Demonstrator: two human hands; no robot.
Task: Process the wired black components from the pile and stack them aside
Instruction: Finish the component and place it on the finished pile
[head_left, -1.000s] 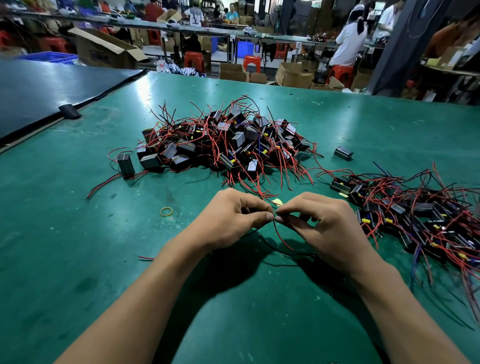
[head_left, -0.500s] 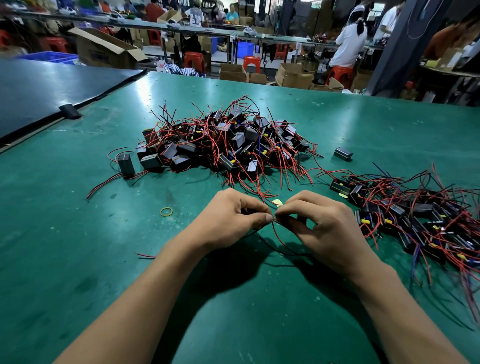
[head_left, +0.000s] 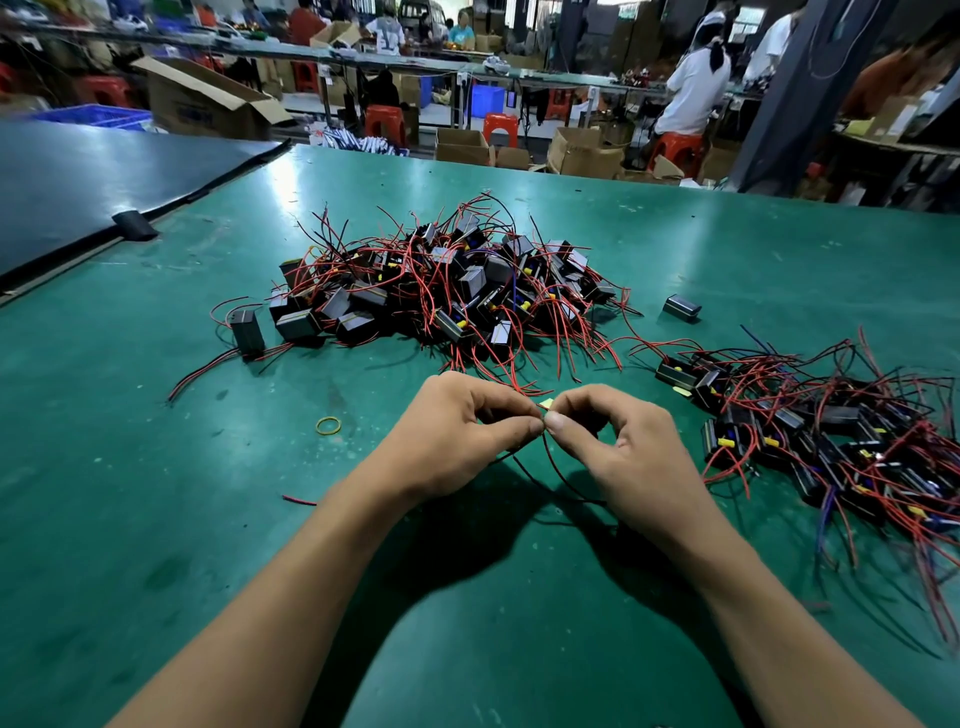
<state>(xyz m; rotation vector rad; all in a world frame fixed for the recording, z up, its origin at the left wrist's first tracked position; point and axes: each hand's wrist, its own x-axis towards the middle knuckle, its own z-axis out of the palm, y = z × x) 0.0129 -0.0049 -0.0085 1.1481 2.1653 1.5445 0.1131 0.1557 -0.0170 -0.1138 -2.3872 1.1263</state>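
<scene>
A pile of small black box components with red and black wires (head_left: 441, 291) lies in the middle of the green table (head_left: 156, 467). A second heap of the same wired components (head_left: 831, 431) spreads along the right side. Close in front of me, my left hand (head_left: 457, 431) and my right hand (head_left: 628, 452) meet fingertip to fingertip, both pinching thin wires (head_left: 550, 467) that loop down to the table between them. The component at the wires' end is hidden under my right hand.
One loose black component (head_left: 681, 307) lies between the two heaps. A yellow rubber band (head_left: 328, 425) and a short red wire scrap (head_left: 298, 500) lie left of my hands. A dark mat (head_left: 78, 192) covers the far left. People work at benches behind.
My hands have stayed together at the same spot, with the fingertips shifting slightly on the wires. The piles have not moved.
</scene>
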